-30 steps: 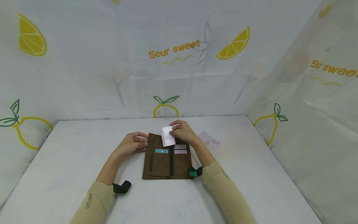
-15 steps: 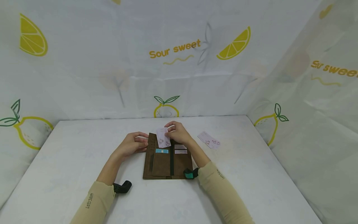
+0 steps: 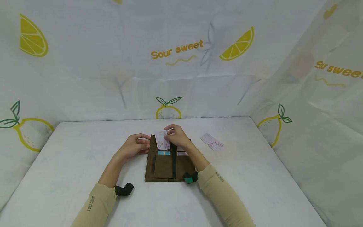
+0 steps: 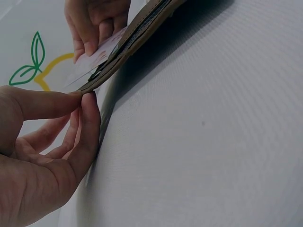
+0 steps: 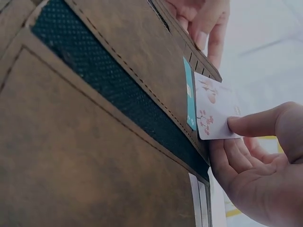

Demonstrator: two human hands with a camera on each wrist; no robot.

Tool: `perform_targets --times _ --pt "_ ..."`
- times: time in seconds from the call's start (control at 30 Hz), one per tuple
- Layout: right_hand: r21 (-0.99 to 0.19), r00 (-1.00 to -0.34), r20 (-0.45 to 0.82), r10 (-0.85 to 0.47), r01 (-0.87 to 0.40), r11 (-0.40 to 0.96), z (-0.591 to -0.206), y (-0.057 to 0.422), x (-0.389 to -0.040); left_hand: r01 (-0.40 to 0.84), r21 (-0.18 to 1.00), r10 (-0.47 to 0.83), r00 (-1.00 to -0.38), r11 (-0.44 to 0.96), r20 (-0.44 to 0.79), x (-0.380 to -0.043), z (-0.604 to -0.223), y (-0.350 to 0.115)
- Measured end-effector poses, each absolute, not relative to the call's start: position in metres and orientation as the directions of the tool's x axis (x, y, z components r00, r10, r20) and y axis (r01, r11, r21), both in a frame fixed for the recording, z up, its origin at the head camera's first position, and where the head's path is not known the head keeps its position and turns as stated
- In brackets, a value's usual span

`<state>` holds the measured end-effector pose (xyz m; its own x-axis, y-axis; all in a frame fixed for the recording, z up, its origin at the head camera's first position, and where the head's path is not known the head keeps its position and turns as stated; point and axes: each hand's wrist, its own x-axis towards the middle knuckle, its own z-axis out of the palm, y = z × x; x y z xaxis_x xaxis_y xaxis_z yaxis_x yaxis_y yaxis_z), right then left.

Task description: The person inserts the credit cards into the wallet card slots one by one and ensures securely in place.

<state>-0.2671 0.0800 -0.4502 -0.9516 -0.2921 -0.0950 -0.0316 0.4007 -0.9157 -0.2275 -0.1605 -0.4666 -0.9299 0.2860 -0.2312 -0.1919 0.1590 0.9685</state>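
Note:
A brown wallet (image 3: 164,165) lies spread open, its card slots facing up. My left hand (image 3: 133,146) pinches the wallet's left edge between thumb and fingers, as the left wrist view (image 4: 52,146) shows. With my right hand (image 3: 178,136) I pinch a white card with pink flowers (image 5: 215,111) between thumb and fingers. Its lower edge sits at the slots in the wallet's left half, just above a blue card (image 5: 189,94) tucked in a slot. Whether the flowered card's edge has entered a slot I cannot tell. White cards (image 5: 196,198) show in the right half's slots.
More flowered cards (image 3: 212,141) lie on the white table (image 3: 158,205), right of the wallet. White cloth with lemon prints (image 3: 113,78) hangs behind the table and along its sides.
My right hand has moved left with the card, from over the wallet's middle to its left half. The card has turned its printed face into view. My left hand stays in place.

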Motion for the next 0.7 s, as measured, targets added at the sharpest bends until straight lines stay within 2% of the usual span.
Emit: perform_targets --times 0.2,0.7 --pt "-0.897 -0.956 -0.115 -0.271 -0.018 0.442 -0.449 0.081 -0.265 -0.198 0.967 0.28 -0.93 0.161 -0.237 -0.227 -0.465 -0.159" --pt "-0.828 -0.935 -0.059 -0.348 -0.149 0.54 -0.451 0.099 -0.264 -0.199 0.965 0.274 -0.931 0.17 -0.24 -0.225 -0.463 -0.158"
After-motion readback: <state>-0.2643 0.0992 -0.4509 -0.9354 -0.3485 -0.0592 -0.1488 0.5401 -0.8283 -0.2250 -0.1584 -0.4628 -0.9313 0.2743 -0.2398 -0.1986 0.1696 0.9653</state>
